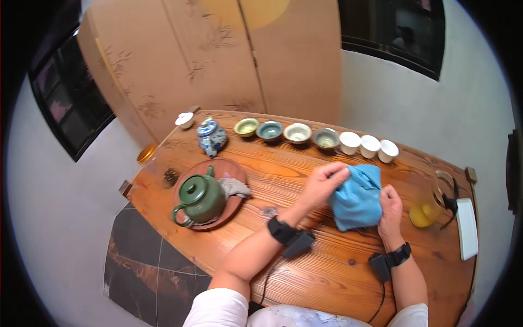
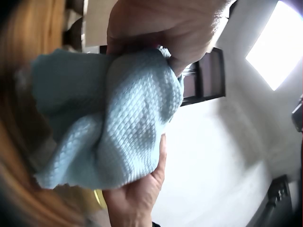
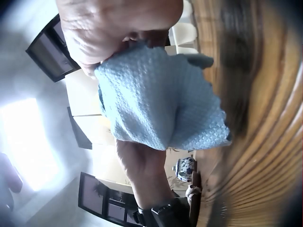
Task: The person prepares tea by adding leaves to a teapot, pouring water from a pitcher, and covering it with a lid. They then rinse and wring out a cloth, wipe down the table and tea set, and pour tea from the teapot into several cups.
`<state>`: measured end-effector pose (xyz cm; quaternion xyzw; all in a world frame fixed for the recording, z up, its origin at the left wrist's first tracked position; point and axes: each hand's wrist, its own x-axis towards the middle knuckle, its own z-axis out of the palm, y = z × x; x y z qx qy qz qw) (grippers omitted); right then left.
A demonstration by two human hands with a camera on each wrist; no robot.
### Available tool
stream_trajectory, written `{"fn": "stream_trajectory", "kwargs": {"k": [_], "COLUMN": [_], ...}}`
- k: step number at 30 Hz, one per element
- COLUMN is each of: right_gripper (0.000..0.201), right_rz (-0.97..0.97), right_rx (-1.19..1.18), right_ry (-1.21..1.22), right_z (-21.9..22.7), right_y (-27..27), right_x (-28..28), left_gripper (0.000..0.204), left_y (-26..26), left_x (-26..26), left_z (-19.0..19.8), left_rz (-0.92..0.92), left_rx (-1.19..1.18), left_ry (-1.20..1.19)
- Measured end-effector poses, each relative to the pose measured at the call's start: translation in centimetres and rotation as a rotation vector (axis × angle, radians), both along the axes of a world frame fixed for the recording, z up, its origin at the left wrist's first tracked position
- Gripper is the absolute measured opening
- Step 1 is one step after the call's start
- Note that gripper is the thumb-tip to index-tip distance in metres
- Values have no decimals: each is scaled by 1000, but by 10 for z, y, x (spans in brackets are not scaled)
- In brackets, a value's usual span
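Note:
A light blue textured cloth [image 1: 357,201] is held up over the table in front of me, draped in soft folds. My left hand [image 1: 322,186] grips its upper left edge between thumb and curled fingers. On the other side my right hand [image 1: 390,213] holds the right edge, thumb up. In the left wrist view, the cloth [image 2: 137,113] hangs bunched from the left fingers. The right wrist view shows the cloth [image 3: 147,99] spread between both hands, its lower edge loose above the wood. Folds hide some of the fingertips.
A green teapot [image 1: 201,199] stands on a round brown tray [image 1: 239,177] with a grey cloth [image 1: 235,188]. Several bowls and white cups [image 1: 350,143] line the back edge, beside a blue-and-white teapot [image 1: 211,136]. Rightward are a glass pitcher [image 1: 427,210] and white tray [image 1: 467,229].

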<state>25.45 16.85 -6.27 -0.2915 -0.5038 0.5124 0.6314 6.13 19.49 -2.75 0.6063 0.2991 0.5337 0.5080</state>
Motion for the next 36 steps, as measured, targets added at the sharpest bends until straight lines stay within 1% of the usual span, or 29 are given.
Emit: {"fn": "stream_trajectory", "kwargs": {"k": [1, 2, 3, 5, 6, 8, 9, 11, 13, 14, 16, 17, 19, 21, 23, 24, 25, 26, 27, 28, 29, 31, 33, 34, 35, 36], "right_gripper": [16, 16, 18, 19, 20, 21, 21, 22, 22, 22, 22, 22, 22, 22, 23, 23, 23, 23, 23, 23, 23, 23, 24, 24, 24, 24], "right_rz": [18, -9, 1, 2, -6, -32, -51, 4, -1, 10, 34, 34, 62, 49, 5, 11, 2, -11, -16, -5, -5, 78, 92, 83, 74, 72], "right_rx": [50, 46, 77, 112, 100, 79, 78, 6, 12, 41, 70, 66, 14, 46, -27, -27, -100, -171, -168, -209, -253, -230, -239, -220, -200, -149], "right_ry": [-27, -37, -32, -32, -50, -70, -70, -36, -10, 14, 96, 97, 158, 146, 139, 138, 88, 40, 43, -56, -154, -244, -208, -170, -134, -101], "right_z": [4, 9, 15, 22, 24, 21, 20, 21, 25, 28, 36, 41, 46, 43, 38, 32, 24, 18, 14, 10, 7, -6, -5, -1, 3, 7], "right_y": [-2, -5, -7, -10, -11, -9, -9, -10, -8, -7, -6, -8, -11, -8, -4, -1, 2, 5, 6, 6, 5, 9, 8, 6, 5, 3], "right_x": [1, 1, -1, -3, -4, -3, -1, 2, 6, 7, 5, 6, 11, 14, 14, 16, 18, 18, 17, 15, 15, 15, 12, 10, 9, 10], "left_gripper": [21, 20, 20, 21, 21, 20, 19, 17, 16, 14, 13, 14, 13, 12, 11, 10, 10, 10, 11, 10, 10, 11, 10, 9, 8, 6], "left_y": [-4, -7, -12, -17, -18, -22, -26, -32, -31, -33, -33, -37, -44, -48, -50, -48, -47, -48, -48, -50, -53, -57, -53, -54, -60, -63], "left_x": [-4, -7, -9, -15, -18, -24, -26, -36, -50, -59, -69, -72, -78, -86, -93, -94, -97, -100, -100, -97, -93, -93, -97, -98, -95, -96], "left_z": [10, 17, 25, 32, 33, 31, 31, 29, 19, 18, 8, 6, 0, -6, -12, -14, -17, -19, -19, -20, -15, -8, -11, -6, 6, 9], "left_rz": [31, 45, 23, 29, 18, 83, 88, -28, -41, -26, 91, 141, 177, 214, 335, 395, 399, 434, 460, 503, 479, 364, 274, 327, 379, 421], "left_rx": [45, 78, 89, 17, 21, -4, -57, -245, -258, -316, -298, -295, -296, -291, -226, -122, -121, -75, -25, 16, 29, -5, -39, -6, 21, 77], "left_ry": [46, 85, 103, 157, 154, 280, 266, 18, -92, -125, -168, -192, -215, -240, -17, 137, 137, 384, 632, 757, 755, 1025, 585, 502, 416, 293]}}
